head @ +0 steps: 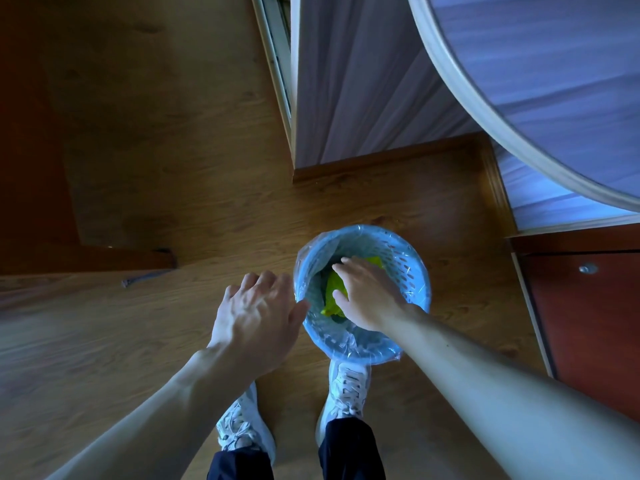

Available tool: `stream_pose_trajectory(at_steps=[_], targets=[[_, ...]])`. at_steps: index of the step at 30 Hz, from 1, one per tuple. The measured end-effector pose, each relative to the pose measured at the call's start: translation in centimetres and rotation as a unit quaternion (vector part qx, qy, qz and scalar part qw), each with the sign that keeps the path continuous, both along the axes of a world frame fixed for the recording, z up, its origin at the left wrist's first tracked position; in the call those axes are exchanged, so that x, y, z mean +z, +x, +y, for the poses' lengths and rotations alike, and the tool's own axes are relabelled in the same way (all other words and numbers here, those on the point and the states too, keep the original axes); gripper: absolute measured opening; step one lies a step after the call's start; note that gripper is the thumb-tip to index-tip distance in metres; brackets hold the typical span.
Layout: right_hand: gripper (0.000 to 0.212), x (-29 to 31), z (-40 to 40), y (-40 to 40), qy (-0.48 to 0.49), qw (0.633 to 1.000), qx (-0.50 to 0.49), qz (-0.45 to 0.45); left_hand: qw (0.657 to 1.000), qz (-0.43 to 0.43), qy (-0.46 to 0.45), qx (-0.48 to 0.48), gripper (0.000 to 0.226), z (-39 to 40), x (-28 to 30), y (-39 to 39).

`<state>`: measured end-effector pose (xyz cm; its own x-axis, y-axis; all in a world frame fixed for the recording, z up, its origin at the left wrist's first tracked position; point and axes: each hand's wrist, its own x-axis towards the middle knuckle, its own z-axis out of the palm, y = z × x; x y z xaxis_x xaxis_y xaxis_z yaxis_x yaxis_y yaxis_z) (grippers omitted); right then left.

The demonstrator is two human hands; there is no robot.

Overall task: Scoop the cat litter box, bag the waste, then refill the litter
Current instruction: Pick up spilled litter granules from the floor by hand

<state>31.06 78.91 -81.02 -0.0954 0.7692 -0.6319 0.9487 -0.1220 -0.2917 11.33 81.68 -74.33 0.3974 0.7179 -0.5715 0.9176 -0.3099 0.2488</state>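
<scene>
A small round blue perforated waste bin [412,268], lined with a clear plastic bag, stands on the wooden floor just ahead of my feet. Something yellow-green [334,289] lies inside it. My right hand [367,292] hovers over the bin's mouth with fingers spread and nothing in it. My left hand [256,317] is open beside the bin's left rim, its thumb touching or almost touching the liner edge. No litter box or scoop is in view.
A round table top [540,81] overhangs at the upper right. A pale wall corner with a wooden skirting board [381,161] stands behind the bin. A reddish cabinet with a knob [587,269] is at right. My two white shoes [348,386] stand under the bin's near edge.
</scene>
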Motion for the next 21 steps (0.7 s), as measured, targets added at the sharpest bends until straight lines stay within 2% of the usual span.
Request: stream_pose_trajectory(at_steps=[3, 4, 9, 16, 18, 19, 21], targets=[[0.017, 0.4, 0.1, 0.2, 0.062, 0.998, -0.014, -0.010, 1.000, 0.000, 0.002, -0.003, 0.047, -0.2, -0.1, 0.3], [0.015, 0.5, 0.2, 0.3, 0.080, 0.997, -0.015, -0.018, 1.000, 0.000, 0.003, -0.004, 0.047, -0.3, -0.1, 0.4], [0.028, 1.7, 0.6, 0.2, 0.124, 0.991, -0.014, -0.051, 1.000, 0.000, 0.010, -0.016, 0.046, -0.5, -0.1, 1.1], [0.037, 2.3, 0.2, 0.9, 0.108, 0.993, -0.017, -0.053, 1.000, -0.004, 0.013, -0.022, 0.046, -0.5, 0.2, 1.9], [0.021, 2.4, 0.1, 1.1, 0.084, 0.996, -0.028, -0.028, 1.000, -0.004, 0.014, -0.021, 0.046, -0.6, 0.3, 2.0], [0.021, 2.4, 0.0, 1.3, 0.048, 0.998, -0.032, -0.012, 1.000, -0.003, 0.013, -0.021, 0.046, -0.6, 0.3, 2.0], [0.073, 2.3, -0.4, 1.4, -0.073, 0.997, 0.007, -0.032, 1.000, -0.001, 0.011, -0.021, 0.046, -0.6, 0.4, 2.1]])
